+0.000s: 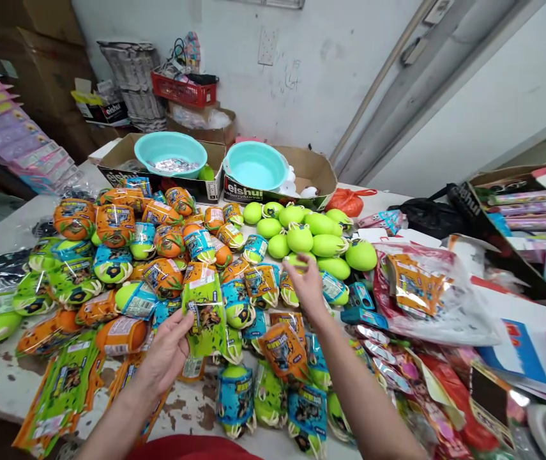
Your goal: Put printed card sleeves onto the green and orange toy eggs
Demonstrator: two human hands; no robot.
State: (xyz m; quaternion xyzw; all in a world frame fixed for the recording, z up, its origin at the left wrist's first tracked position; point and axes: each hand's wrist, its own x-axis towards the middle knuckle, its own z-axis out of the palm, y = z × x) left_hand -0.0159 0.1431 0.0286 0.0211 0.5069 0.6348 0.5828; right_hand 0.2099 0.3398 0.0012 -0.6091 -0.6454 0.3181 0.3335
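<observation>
My left hand (172, 348) is closed on the edge of a flat green printed bag (205, 313), held upright over the pile. My right hand (307, 284) reaches to the plain green plastic eggs (327, 246), with thumb and fingers curved apart. Its fingertips are beside a green egg at the near side of that group; whether they touch it I cannot tell. Around both hands lie many eggs in orange, blue and green printed bags, such as an orange-wrapped egg (285, 351) and a blue-wrapped egg (234, 393) between my forearms.
Flat stacked green bags (64, 383) lie at the near left. Behind the eggs, two turquoise basins (256, 166) rest in cardboard boxes (313, 172). A clear plastic bag with orange packets (414, 284) lies on the right, beside a box of pink packages (531, 211).
</observation>
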